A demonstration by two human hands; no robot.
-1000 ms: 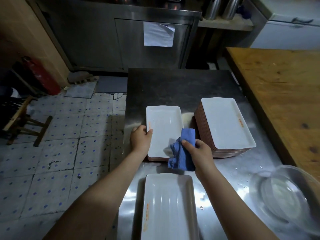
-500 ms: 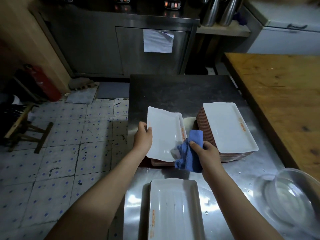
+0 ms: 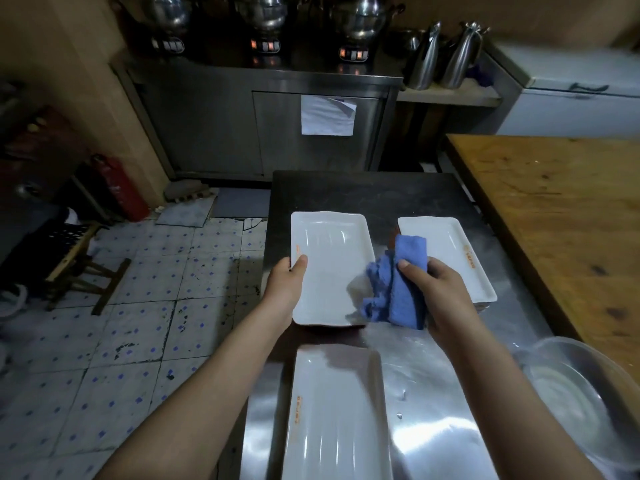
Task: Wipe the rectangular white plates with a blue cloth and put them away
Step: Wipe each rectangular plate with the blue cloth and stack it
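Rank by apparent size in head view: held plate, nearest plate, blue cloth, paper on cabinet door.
1. nearest plate, cropped by the frame; closeness inflates it, probably the same real size as the held one
2. held plate
3. blue cloth, bunched
4. paper, farthest away, so true size unsure

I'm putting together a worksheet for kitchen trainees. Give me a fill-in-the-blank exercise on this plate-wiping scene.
1. The left hand grips a plate by its ____ edge.
2. The right hand holds a ____ cloth.
3. The table on the far right has a ____ top.

Missing words: left; blue; wooden.
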